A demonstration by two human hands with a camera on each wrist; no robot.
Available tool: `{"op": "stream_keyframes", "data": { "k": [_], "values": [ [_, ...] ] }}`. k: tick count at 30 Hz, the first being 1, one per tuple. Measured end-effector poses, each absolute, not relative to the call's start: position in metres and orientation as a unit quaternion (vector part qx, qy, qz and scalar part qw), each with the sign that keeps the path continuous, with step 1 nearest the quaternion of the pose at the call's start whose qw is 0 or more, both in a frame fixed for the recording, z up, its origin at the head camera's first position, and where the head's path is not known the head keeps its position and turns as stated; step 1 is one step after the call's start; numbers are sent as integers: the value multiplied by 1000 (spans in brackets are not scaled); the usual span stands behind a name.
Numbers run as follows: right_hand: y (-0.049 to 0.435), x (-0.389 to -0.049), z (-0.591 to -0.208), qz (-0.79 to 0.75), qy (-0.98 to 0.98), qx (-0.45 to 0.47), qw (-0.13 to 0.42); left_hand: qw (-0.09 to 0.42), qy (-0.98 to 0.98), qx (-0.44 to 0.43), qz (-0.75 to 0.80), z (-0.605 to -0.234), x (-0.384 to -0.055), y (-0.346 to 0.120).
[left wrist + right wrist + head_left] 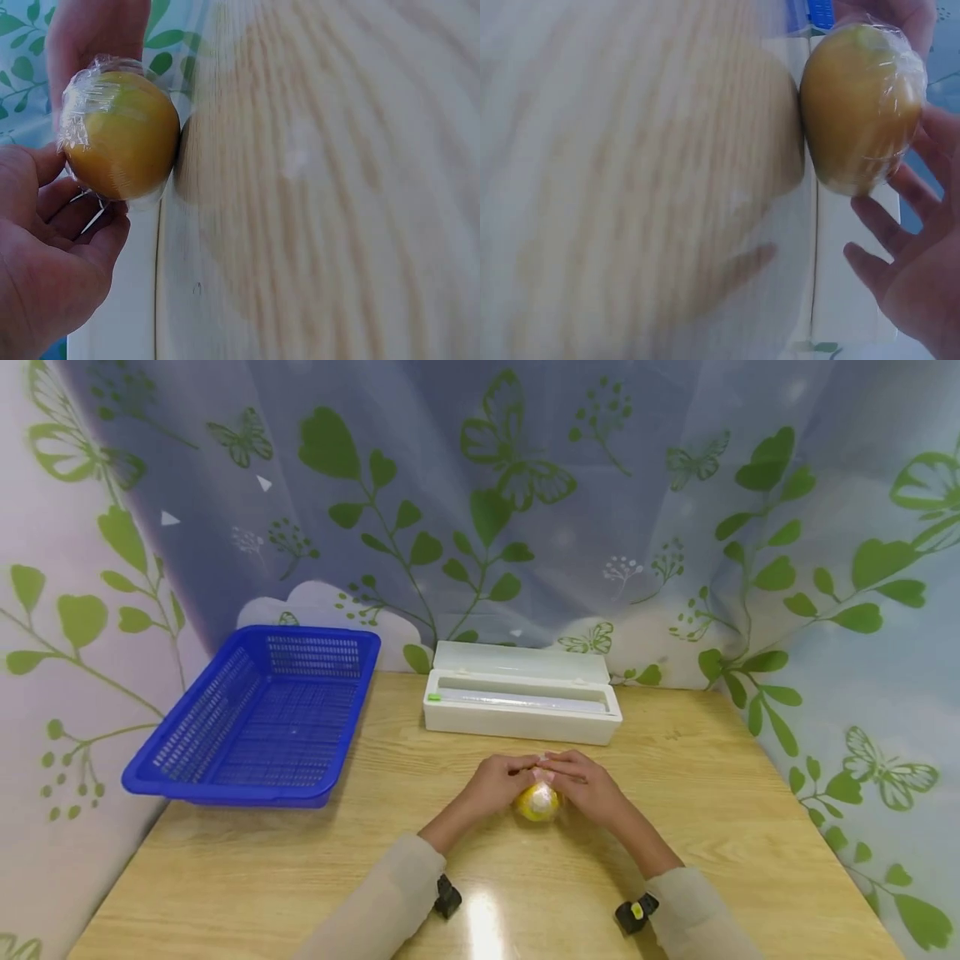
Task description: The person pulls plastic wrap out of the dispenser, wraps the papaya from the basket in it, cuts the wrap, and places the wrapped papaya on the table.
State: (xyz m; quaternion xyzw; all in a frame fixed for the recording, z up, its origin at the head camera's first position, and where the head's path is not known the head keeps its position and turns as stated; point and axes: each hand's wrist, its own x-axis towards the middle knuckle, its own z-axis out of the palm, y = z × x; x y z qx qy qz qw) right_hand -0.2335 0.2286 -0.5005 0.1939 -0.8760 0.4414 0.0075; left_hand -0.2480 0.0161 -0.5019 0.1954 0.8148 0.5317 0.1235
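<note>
A rounded yellow fruit (pixel 537 807), wrapped in clear cling film (pixel 96 101), sits on the wooden table between both hands. My left hand (pixel 495 783) is at its left, and in the left wrist view its thumb and curled fingers pinch the film at the side of the fruit. From the right, my right hand (pixel 594 791) holds the wrapped fruit, fingertips meeting the left ones over its far top. In the right wrist view two fingers of this hand (pixel 922 270) spread loosely below the fruit. The film looks wrinkled and bunched on the side facing the palms.
Behind the hands stands a white cling film box (pixel 517 723), lid raised, with a film roll (pixel 525 698) inside and a green piece at its left end. A blue plastic basket (pixel 348 710) is at the table's left. Patterned curtains (pixel 450 460) surround the wooden table (pixel 720 827).
</note>
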Motion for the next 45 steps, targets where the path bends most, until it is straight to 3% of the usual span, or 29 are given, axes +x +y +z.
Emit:
{"op": "stream_keyframes", "data": {
  "k": [8,18,24,34,41,45],
  "values": [
    [224,-228,-502,464,-877,123,-7,123,811,190,539,-504,-245,20],
    [224,-230,-497,447,-884,134,25,115,819,188,530,-500,-247,21],
    [225,-231,-492,408,-905,122,15,114,820,194,527,-498,-250,22],
    [235,-229,-494,448,-878,162,-51,132,830,227,492,-501,-247,7],
    [242,-231,-501,471,-847,203,-142,159,831,219,487,-497,-242,-9],
    [238,-232,-505,476,-836,217,-166,153,832,225,484,-498,-240,-16]
  ]
}}
